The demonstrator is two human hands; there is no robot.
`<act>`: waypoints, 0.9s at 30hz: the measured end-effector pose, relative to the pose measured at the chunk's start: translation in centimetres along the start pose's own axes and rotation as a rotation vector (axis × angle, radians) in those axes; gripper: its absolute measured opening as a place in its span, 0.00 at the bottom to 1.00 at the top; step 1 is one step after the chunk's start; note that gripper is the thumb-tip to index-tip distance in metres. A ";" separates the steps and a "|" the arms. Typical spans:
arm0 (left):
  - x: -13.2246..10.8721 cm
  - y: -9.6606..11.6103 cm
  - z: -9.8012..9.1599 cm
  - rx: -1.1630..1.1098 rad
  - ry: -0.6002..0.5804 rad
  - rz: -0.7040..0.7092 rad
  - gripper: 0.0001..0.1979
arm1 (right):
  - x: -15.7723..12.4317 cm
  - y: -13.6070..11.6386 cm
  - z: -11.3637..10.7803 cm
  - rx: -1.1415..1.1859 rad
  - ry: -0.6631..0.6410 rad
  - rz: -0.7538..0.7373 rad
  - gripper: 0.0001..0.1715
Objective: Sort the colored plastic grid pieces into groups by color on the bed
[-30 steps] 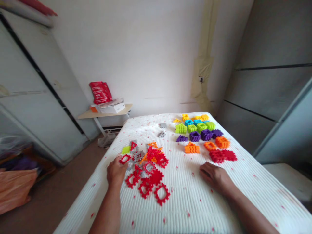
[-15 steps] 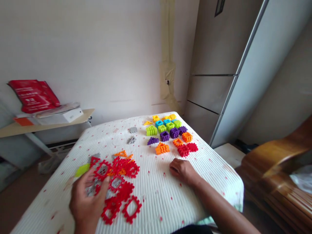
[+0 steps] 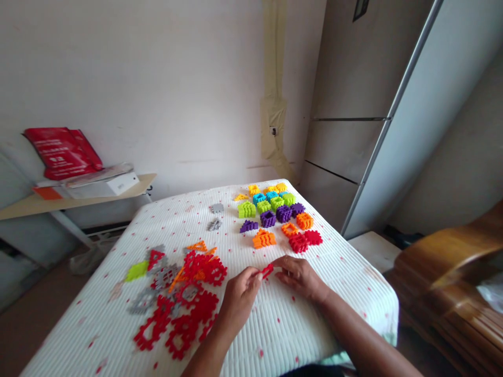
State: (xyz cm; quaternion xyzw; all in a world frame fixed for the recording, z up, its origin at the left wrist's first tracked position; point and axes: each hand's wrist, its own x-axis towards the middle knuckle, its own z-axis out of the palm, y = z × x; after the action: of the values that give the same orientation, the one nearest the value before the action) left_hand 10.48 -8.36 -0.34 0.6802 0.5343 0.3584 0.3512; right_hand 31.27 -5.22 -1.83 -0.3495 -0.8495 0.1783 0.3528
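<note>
Between my two hands, low over the table, is a red toothed building piece (image 3: 268, 270), seen nearly edge-on. My left hand (image 3: 240, 293) pinches its near left end. At the other end, the fingers of my right hand (image 3: 298, 277) close on it; their tips are partly hidden. A loose pile of red toothed pieces (image 3: 204, 306), mixed with grey and orange ones, lies to the left of my left hand. Just beyond my right hand stands a stack of red pieces (image 3: 298, 242), with an orange stack (image 3: 264, 239) to its left.
Purple stacks (image 3: 268, 218), green stacks (image 3: 247, 210), blue and yellow stacks run in rows toward the far edge of the quilted cloth (image 3: 176, 220). Two grey groups (image 3: 214, 224) lie left of them. A wooden chair (image 3: 451, 262) is at the right, a fridge (image 3: 346, 141) behind.
My left hand has moved from the pile to the right, bringing a red piece to my right hand. My right hand's fingers have come onto the piece. Some red pieces in the pile have shifted.
</note>
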 end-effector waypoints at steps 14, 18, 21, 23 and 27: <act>4.5 0.8 1.1 0.796 -0.012 -0.128 0.17 | 0.3 0.8 0.6 -0.233 0.104 0.311 0.06; 3.7 0.5 -0.7 0.812 0.089 -0.190 0.18 | 0.2 -0.1 0.6 -0.308 0.114 0.131 0.09; 2.6 -0.2 -2.6 0.757 0.241 -0.167 0.17 | 0.5 -1.2 1.2 -0.411 0.032 -0.010 0.14; 1.7 -1.2 -3.6 0.692 0.386 -0.097 0.16 | 0.9 -1.8 1.8 -0.492 -0.047 -0.038 0.13; -0.3 -3.4 -4.9 0.503 0.630 0.195 0.15 | 1.3 -2.0 2.6 -0.580 -0.092 -0.013 0.08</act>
State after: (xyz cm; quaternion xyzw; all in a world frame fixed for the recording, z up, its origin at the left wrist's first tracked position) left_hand 4.56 -7.56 -0.82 0.6492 0.6197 0.4390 -0.0421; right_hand 27.80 -5.78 -1.93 -0.4219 -0.8823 -0.0585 0.2003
